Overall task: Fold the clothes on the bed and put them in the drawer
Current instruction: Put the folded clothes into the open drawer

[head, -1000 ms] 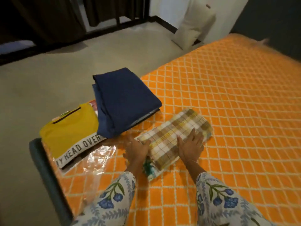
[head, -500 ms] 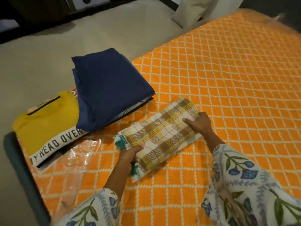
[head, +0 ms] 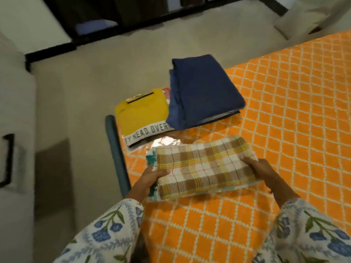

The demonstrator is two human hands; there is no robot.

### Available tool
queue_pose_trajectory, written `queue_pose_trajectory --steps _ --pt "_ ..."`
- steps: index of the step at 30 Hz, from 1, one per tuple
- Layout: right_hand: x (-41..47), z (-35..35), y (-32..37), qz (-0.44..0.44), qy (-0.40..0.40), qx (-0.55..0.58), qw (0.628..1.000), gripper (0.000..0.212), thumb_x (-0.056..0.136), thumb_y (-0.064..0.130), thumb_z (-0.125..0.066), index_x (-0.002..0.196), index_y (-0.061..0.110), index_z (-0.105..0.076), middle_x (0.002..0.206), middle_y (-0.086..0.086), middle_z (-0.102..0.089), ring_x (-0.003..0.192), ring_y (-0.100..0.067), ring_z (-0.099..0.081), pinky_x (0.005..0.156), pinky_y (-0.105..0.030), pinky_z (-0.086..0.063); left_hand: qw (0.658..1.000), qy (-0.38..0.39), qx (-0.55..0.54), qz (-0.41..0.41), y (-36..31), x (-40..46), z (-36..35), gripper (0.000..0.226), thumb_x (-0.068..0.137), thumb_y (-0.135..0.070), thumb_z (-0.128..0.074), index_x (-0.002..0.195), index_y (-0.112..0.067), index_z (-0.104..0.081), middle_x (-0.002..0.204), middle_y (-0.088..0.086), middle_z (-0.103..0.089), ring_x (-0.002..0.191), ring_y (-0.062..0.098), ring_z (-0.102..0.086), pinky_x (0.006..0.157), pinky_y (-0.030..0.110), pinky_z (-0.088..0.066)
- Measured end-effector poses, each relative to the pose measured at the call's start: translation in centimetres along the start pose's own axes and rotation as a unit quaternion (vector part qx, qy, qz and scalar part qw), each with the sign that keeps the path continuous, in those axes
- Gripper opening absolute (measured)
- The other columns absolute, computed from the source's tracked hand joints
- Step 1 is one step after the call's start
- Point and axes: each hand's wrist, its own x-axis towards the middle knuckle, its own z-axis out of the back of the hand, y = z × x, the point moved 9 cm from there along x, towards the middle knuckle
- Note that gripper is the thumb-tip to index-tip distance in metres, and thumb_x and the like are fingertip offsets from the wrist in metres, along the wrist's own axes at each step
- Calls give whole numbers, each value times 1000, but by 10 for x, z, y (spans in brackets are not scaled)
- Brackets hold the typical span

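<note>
From the head camera, the left hand (head: 150,180) grips the near-left end of the folded checked cloth (head: 204,168), thumb on top, and the right hand (head: 263,170) grips its right end, so the cloth sits between both hands above the orange bed cover (head: 284,111). Beyond the held cloth lie a folded blue garment (head: 203,90) and, to its left and partly under it, a folded yellow shirt (head: 142,112). Left of the left hand runs the bed's dark edge (head: 115,149), then the floor (head: 79,92).
</note>
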Motion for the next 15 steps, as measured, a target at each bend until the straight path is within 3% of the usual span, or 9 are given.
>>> queue_pose_trajectory --steps 1,2,3,5,7,12,15 --pt "-10 -13 8 17 5 -11 1000 108 45 73 -76 96 -20 -59 86 -44 -53 70 -35 -55 60 -36 -41 1000 -10 1 -6 0 -14 20 38 79 -3 -72 116 -7 -60 108 14 -70 96 29 -67 87 42 -54" --pt "-22 -18 17 29 9 -7 1000 99 55 66 -76 103 -19 -59 92 -44 -56 71 -40 -59 62 -37 -43 1000 -10 0 -11 2 -20 29 39 79 -3 -72 116 -7 -60 109 14 -69 98 30 -67 90 45 -52" --pt "-42 -34 38 42 21 -10 999 80 69 54 -75 106 -16 -61 94 -39 -61 74 -42 -61 65 -37 -44 1000 -18 -7 -14 2 -33 49 40 79 -3 -72 117 -7 -59 110 15 -69 100 32 -66 92 48 -51" --pt "-76 -71 76 70 51 -10 996 40 86 31 -67 105 -5 -66 94 -20 -67 75 -30 -63 67 -35 -47 999 -31 -32 -26 -1 -60 91 38 80 -2 -71 116 -8 -60 109 15 -69 100 33 -67 92 51 -51" --pt "-97 -100 110 94 75 -10 993 23 89 25 -64 100 5 -65 97 -16 -66 73 -21 -61 61 -31 -47 997 -49 -52 -40 -7 -87 125 36 80 -2 -70 115 -8 -60 108 15 -70 98 32 -68 90 50 -52" --pt "-155 -187 209 154 125 -51 979 34 86 30 -68 107 4 -67 106 -12 -66 92 -30 -63 71 -37 -50 980 -135 -106 -98 -36 -168 226 30 81 -3 -69 110 -7 -63 105 15 -71 94 29 -69 85 42 -55" --pt "-196 -255 279 197 163 -89 963 41 81 36 -72 104 2 -68 103 -15 -69 90 -33 -65 84 -48 -53 956 -201 -159 -143 -49 -228 296 29 79 -2 -71 107 -9 -65 107 13 -70 92 25 -68 81 36 -56"
